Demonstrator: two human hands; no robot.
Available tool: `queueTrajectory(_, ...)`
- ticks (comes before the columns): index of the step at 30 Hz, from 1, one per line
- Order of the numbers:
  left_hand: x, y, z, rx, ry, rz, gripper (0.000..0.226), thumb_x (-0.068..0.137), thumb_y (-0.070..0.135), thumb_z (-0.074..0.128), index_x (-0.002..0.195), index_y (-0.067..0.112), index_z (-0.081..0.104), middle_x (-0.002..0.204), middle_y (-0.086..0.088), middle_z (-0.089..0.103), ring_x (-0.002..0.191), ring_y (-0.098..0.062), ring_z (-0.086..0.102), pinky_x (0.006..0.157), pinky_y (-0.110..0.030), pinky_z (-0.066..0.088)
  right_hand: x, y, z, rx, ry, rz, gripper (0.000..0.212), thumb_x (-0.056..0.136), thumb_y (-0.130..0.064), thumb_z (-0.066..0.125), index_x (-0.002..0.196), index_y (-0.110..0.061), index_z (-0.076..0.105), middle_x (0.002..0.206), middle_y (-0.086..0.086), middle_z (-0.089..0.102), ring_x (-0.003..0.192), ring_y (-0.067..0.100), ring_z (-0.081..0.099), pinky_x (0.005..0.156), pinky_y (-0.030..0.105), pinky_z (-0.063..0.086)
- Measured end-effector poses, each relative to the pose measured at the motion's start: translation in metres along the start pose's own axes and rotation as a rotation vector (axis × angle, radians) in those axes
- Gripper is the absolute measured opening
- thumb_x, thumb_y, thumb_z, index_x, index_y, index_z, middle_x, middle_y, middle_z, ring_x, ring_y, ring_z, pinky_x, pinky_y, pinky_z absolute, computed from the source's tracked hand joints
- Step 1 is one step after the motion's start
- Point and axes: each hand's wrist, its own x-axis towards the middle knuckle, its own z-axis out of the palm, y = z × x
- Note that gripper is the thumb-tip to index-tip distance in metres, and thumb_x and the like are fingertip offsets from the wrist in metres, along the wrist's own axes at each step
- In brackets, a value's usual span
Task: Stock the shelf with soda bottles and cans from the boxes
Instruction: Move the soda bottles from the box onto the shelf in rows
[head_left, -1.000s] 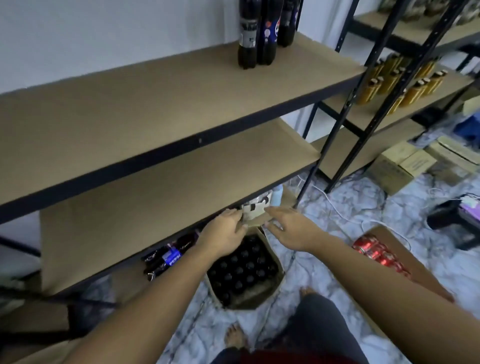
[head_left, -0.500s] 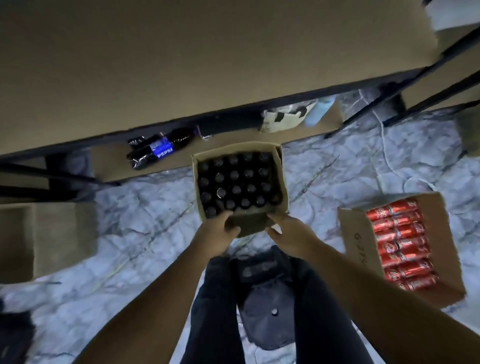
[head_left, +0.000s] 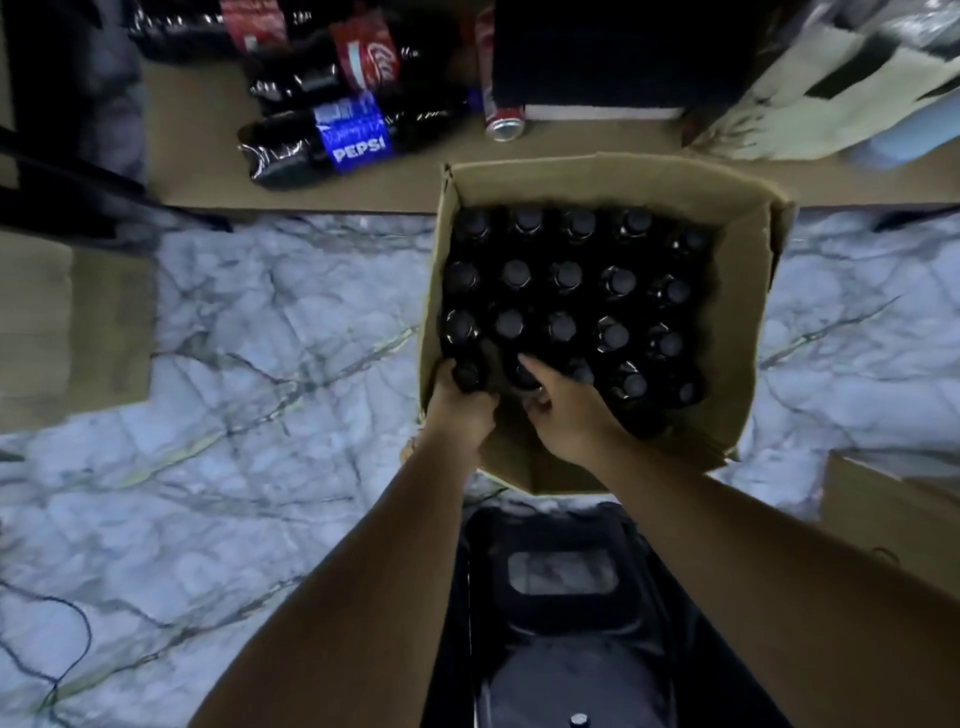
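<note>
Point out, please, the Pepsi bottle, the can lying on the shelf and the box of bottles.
Pepsi bottle (head_left: 358, 134): head view, on its blue label.
can (head_left: 505, 126): head view, on its silver end.
box (head_left: 737, 312): head view, on its right inner wall.

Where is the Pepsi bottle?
In the head view, the Pepsi bottle lies on its side on the low shelf, upper left of the box, beside a Coke bottle.

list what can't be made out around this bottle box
- Labels on the bottles, head view: only caps show; box walls and neighbours hide the bodies.
- Grip of the right hand: its back hides it.
- Second box: cut off at right edge, contents unseen.
- Dark block on the shelf: top edge cuts it, too dim.
</note>
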Motion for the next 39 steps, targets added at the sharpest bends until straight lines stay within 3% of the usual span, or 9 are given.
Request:
queueTrajectory(3,-0.001,0.009,0.006,-0.084,0.005,-0.040,0.070,0.091,-0.003,0.053,0.145,0.038,0.037,0.121,-0.011,0.060,0.105,-0.031,0.064,0.087,-0.042,0.057,0.020,0.001,0.013,-0.032,0.027,0.022,0.063,0.101,-0.016,0.053,0.157,-0.034,0.031,0.138,0.007,0.061,0.123,0.026,0.059,0.101,0.037,0.050)
queueTrajectory(7,0.012,0.004,0.008,-0.092,0.061,-0.047,0.059,0.085,-0.002,0.053,0.121,0.045,0.054,0.118,-0.009,0.063,0.106,-0.031,0.066,0.094,-0.049,0.058,0.023,-0.002,0.015,-0.066,0.158,-0.004,0.054,0.101,-0.011,0.052,0.152,-0.025,0.040,0.131,0.010,0.065,0.121,0.030,0.060,0.096,0.037,0.052)
queueTrajectory(11,0.000,0.007,0.008,-0.105,0.083,0.007,0.058,0.084,-0.009,0.048,0.124,0.031,0.057,0.103,-0.005,0.062,0.100,-0.033,0.068,0.091,-0.050,0.059,0.005,-0.004,0.012,-0.077,0.201,-0.047,0.048,0.103,-0.014,0.052,0.150,-0.021,0.042,0.118,0.012,0.066,0.106,0.031,0.064,0.083,0.034,0.053)
queueTrajectory(13,-0.017,0.010,0.003,-0.055,0.072,0.031,0.058,0.079,-0.006,0.047,0.122,0.030,0.059,0.101,-0.003,0.062,0.100,-0.035,0.068,0.090,-0.051,0.059,-0.011,-0.008,0.005,-0.065,0.223,-0.080,0.047,0.101,-0.016,0.056,0.146,-0.023,0.044,0.110,0.009,0.070,0.102,0.029,0.067,0.080,0.038,0.056)
queueTrajectory(17,-0.070,0.018,-0.009,0.119,0.056,0.116,0.058,0.064,0.012,0.046,0.101,0.053,0.061,0.101,-0.002,0.069,0.097,-0.031,0.070,0.090,-0.050,0.059,-0.055,-0.023,-0.019,-0.114,0.216,-0.138,0.042,0.100,-0.033,0.057,0.139,-0.034,0.043,0.099,0.002,0.070,0.091,0.027,0.067,0.071,0.042,0.056)
queueTrajectory(22,-0.178,0.043,-0.033,0.384,0.030,0.373,0.046,0.079,0.014,0.066,0.110,0.048,0.059,0.099,0.014,0.069,0.093,-0.011,0.066,0.085,-0.037,0.056,-0.139,-0.061,-0.066,-0.172,0.311,-0.269,0.041,0.100,-0.039,0.057,0.139,-0.024,0.052,0.119,0.000,0.056,0.110,0.021,0.050,0.084,0.038,0.050)
queueTrajectory(27,-0.292,0.081,-0.069,0.484,-0.108,0.632,0.040,0.083,0.017,0.078,0.112,0.041,0.065,0.100,0.011,0.070,0.083,-0.007,0.064,0.072,-0.023,0.051,-0.244,-0.109,-0.138,-0.183,0.331,-0.428,0.040,0.099,-0.048,0.055,0.133,-0.026,0.055,0.104,-0.011,0.050,0.101,0.013,0.046,0.082,0.026,0.040)
queueTrajectory(33,-0.443,0.135,-0.092,0.536,-0.222,0.941,0.027,0.084,0.014,0.082,0.103,0.031,0.074,0.090,0.008,0.062,0.064,0.003,0.050,0.066,-0.010,0.040,-0.383,-0.159,-0.235,-0.163,0.364,-0.599,0.038,0.097,-0.052,0.052,0.128,-0.031,0.059,0.108,-0.016,0.057,0.104,0.007,0.052,0.089,0.026,0.045)
queueTrajectory(39,-0.573,0.189,-0.092,0.656,-0.248,1.258,0.018,0.087,0.023,0.080,0.100,0.032,0.072,0.075,0.013,0.060,0.060,-0.001,0.046,0.061,-0.014,0.037,-0.504,-0.205,-0.305,-0.104,0.573,-0.699,0.030,0.096,-0.037,0.063,0.122,-0.023,0.065,0.101,-0.003,0.063,0.098,0.011,0.058,0.087,0.026,0.045)
